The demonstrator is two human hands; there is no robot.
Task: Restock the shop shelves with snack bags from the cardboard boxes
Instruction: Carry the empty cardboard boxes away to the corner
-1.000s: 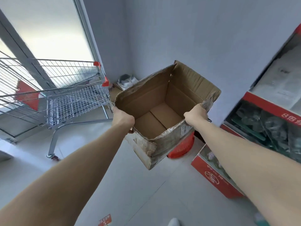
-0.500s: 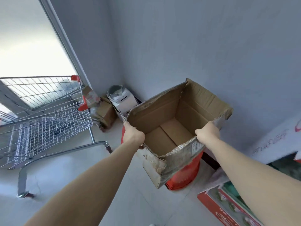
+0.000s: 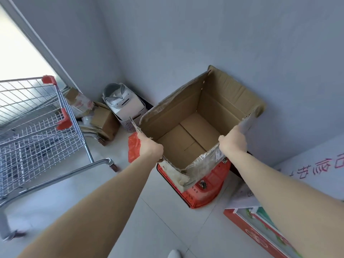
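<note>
A wire shopping cart (image 3: 37, 127) stands at the left, with small boxes (image 3: 104, 120) and a white bin (image 3: 124, 107) in the corner past it. The left hand (image 3: 149, 148) pinches the near-left flap of the open cardboard box (image 3: 197, 123) (nothing shows inside it), held over a red basket (image 3: 206, 189). The right hand (image 3: 233, 140) is clamped on the near-right edge.

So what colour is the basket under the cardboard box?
The basket is red-orange, seen best in the head view, just below the box.
</note>
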